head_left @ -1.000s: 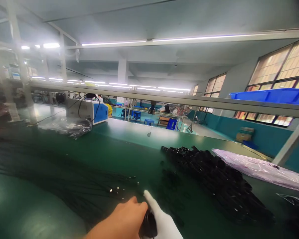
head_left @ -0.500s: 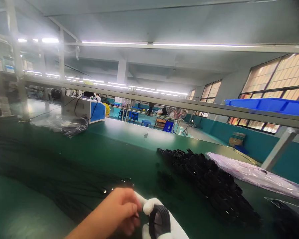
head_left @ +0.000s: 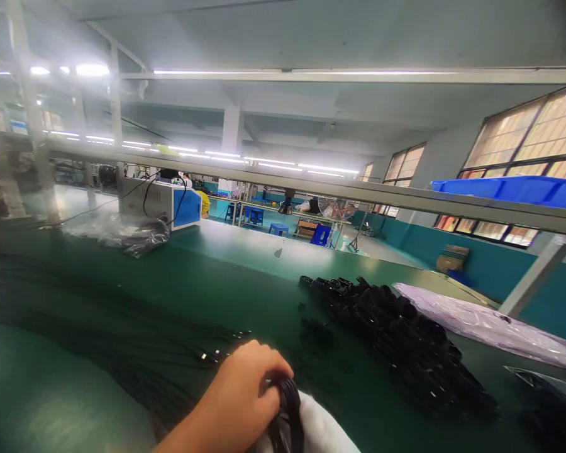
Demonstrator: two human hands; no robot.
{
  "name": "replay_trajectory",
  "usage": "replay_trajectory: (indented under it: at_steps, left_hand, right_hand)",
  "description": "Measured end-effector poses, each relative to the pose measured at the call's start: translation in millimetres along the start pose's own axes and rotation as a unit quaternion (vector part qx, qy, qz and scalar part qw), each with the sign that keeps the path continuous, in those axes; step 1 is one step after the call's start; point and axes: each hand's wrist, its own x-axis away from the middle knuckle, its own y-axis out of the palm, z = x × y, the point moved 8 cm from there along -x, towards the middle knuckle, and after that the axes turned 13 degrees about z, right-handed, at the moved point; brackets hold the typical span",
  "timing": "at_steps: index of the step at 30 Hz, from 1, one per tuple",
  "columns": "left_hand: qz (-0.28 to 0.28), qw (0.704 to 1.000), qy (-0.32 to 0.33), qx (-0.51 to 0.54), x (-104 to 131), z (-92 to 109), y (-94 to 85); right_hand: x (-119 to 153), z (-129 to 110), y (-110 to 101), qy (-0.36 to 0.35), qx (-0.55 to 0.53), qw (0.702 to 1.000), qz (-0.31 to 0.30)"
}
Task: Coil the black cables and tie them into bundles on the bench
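Note:
A black coiled cable [head_left: 290, 402] is held upright at the bottom centre, between my two hands. My bare left hand [head_left: 248, 390] is closed on its near left side, thumb and fingers curled over the upper loop. From the right, my right hand [head_left: 323, 428] in a white glove supports the coil; most of its fingers are hidden behind the cable and my left hand. Just beyond my left hand, several long black cables [head_left: 117, 352] lie stretched across the green tabletop [head_left: 207, 277], their pale-tipped connectors [head_left: 210, 357] close to my knuckles.
A pile of black coiled cables [head_left: 391, 333] lies to the right, beside a pinkish plastic bag [head_left: 485, 324]. At the back left stand a blue-and-white machine [head_left: 183, 206] and clear plastic wrap [head_left: 122, 233]. A rail [head_left: 382, 194] crosses above the table, with a blue tray [head_left: 509, 190] on it.
My left hand has moved right and closed on the coiled cable, which was held by my gloved right hand alone. The gloved fingers are now largely covered.

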Motion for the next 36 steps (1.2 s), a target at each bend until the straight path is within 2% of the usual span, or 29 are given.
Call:
replay_trajectory:
  at_steps: [3,6,8,10,11,13,15,16,19,22,24,29,34,36]
  left_hand:
    - [0.025,0.998,-0.057,-0.007,-6.0,-16.3,-2.0]
    - [-0.046,0.988,-0.118,0.082,-5.9,-29.7,4.6]
    - [-0.103,0.961,-0.167,0.193,-3.4,-33.5,12.3]
    - [-0.116,0.933,-0.213,0.267,-3.2,-37.7,17.6]
    - [-0.102,0.927,-0.229,0.277,-4.5,-40.9,18.9]
    - [-0.067,0.929,-0.246,0.267,-7.4,-47.3,20.6]
    - [-0.034,0.935,-0.250,0.248,-9.0,-51.7,20.4]
    - [-0.017,0.938,-0.249,0.239,-8.9,-53.4,18.7]
    - [0.025,0.949,-0.244,0.200,-2.9,-59.1,11.1]
    - [-0.012,0.952,-0.253,0.170,11.2,-66.8,19.2]
    - [-0.034,0.947,-0.258,0.191,19.9,-72.2,29.7]
    - [-0.019,0.946,-0.235,0.222,27.5,-81.1,40.6]
    - [-0.074,0.924,-0.218,0.307,28.8,-71.8,43.8]
    - [-0.087,0.929,-0.221,0.285,28.9,-70.3,41.1]
  right_hand:
    - [-9.8,11.3,6.0,0.040,-0.085,0.995,-0.042]
    - [-22.5,21.1,0.3,0.062,-0.188,0.980,-0.008]
    - [-27.5,27.4,0.0,0.085,-0.218,0.972,0.004]
    - [-29.6,32.5,1.4,0.105,-0.175,0.979,0.007]
    - [-31.0,32.0,-1.7,0.089,-0.121,0.988,0.025]
    - [-33.1,23.6,-11.5,0.012,0.008,0.997,0.078]
    - [-31.3,13.1,-16.5,-0.069,0.095,0.988,0.104]
    - [-29.7,11.9,-15.8,-0.082,0.104,0.986,0.097]
    - [-25.3,14.6,-14.1,-0.061,0.035,0.995,0.071]
    - [-22.2,15.3,-8.0,-0.039,-0.003,0.999,0.034]
    - [-21.6,14.9,-3.8,-0.035,0.001,0.999,0.017]
    - [-17.5,12.5,7.7,-0.018,-0.027,0.999,-0.013]
    - [-10.4,9.2,13.1,-0.005,-0.056,0.997,-0.045]
    - [-11.2,12.1,10.3,0.003,-0.069,0.997,-0.045]
